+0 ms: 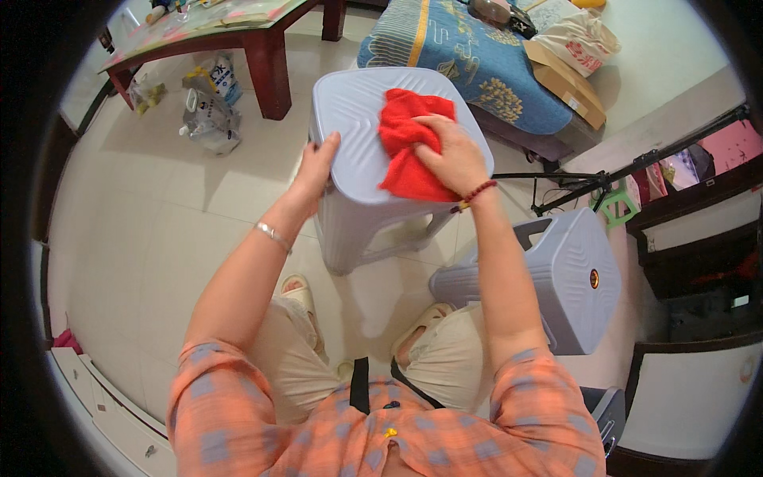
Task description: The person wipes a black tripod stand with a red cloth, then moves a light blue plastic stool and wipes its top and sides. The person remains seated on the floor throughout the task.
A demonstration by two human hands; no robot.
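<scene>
A grey plastic stool (pixel 357 173) stands upright on the tiles in front of me. Its seat has raised chevron ridges. Bunched under my right hand (pixel 454 152) is a red cloth (pixel 411 137), pressed against the right half of the seat. My left hand (pixel 317 170) grips the stool's left edge, thumb on top and the other fingers down the side, partly hidden. A second grey stool (pixel 587 280) lies on its side to the right, with a round sticker on its seat.
A dark red wooden table (pixel 268 71) is at the back left, with plastic bags (pixel 211 113) on the floor near it. Beyond the stool is a blue-covered bed or sofa (pixel 465 65) bearing a cardboard box (pixel 563 83). Black tripod legs (pixel 566 185) and a small green stool (pixel 617 203) stand right.
</scene>
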